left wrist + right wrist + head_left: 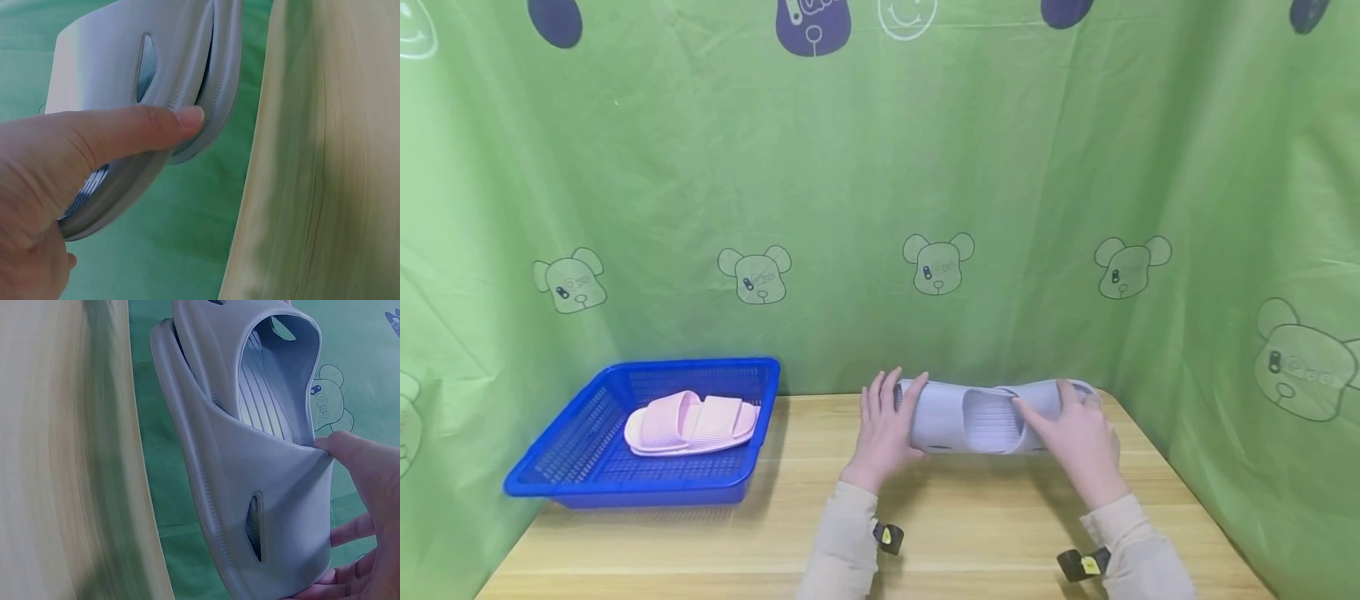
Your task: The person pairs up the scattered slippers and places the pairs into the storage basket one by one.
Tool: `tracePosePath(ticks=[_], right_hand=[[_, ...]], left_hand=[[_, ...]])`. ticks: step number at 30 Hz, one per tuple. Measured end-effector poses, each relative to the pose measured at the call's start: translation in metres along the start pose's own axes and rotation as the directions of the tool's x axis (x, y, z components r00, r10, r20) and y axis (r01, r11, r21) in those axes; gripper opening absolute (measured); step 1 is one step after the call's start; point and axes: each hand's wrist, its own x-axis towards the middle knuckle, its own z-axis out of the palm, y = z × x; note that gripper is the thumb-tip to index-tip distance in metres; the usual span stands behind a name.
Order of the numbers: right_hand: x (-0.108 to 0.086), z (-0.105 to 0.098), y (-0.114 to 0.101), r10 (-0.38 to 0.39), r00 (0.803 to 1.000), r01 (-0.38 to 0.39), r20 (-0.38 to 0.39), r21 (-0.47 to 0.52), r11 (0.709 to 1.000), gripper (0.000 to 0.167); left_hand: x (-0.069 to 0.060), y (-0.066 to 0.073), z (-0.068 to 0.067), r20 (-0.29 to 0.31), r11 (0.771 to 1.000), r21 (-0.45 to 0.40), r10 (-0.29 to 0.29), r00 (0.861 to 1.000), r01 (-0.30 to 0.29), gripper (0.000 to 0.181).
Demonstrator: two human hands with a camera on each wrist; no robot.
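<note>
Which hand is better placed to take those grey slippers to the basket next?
Probably the left hand: it holds the grey slippers at the end nearer the blue basket; the right hand holds the far end.

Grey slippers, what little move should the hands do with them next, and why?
Maybe carry the grey slippers left, toward the blue basket: the left hand and right hand seem to hold them above the table, and the basket has bare room beside the pink slippers.

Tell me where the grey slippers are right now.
In the head view, the grey slippers are right of centre, held between the left hand and right hand, with the blue basket off to their left.
</note>
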Motion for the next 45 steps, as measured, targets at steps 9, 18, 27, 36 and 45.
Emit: tracePosePath(ticks=[9, 18, 27, 36, 45], right_hand=[[0.0001, -0.0028, 0.0002, -0.014, 1.000, 0.014, -0.018, -0.010, 1.000, 0.099], [-0.0001, -0.0058, 0.0009, -0.034, 0.999, 0.034, -0.040, -0.017, 0.999, 0.097], [-0.0001, -0.0057, 0.0018, -0.028, 0.999, 0.027, -0.035, -0.025, 0.999, 0.099], [0.0008, -0.0061, 0.0021, -0.060, 0.996, 0.058, -0.064, -0.032, 0.998, 0.095], [0.0011, -0.0059, 0.0018, -0.051, 0.997, 0.049, -0.052, -0.044, 0.998, 0.097]], left_hand=[[-0.0004, -0.0037, 0.0031, 0.032, 0.999, 0.038, 0.015, 0.999, -0.017, 0.131], [-0.0003, -0.0037, 0.0033, 0.032, 0.997, 0.068, 0.031, 0.999, -0.034, 0.131], [-0.0002, -0.0008, 0.0039, 0.022, 0.999, 0.030, 0.041, 0.999, -0.042, 0.126], [-0.0006, 0.0015, 0.0052, 0.028, 0.996, 0.077, 0.043, 0.999, -0.045, 0.129], [-0.0001, 0.0008, 0.0050, -0.016, 0.990, 0.129, 0.062, 0.998, -0.059, 0.126]])
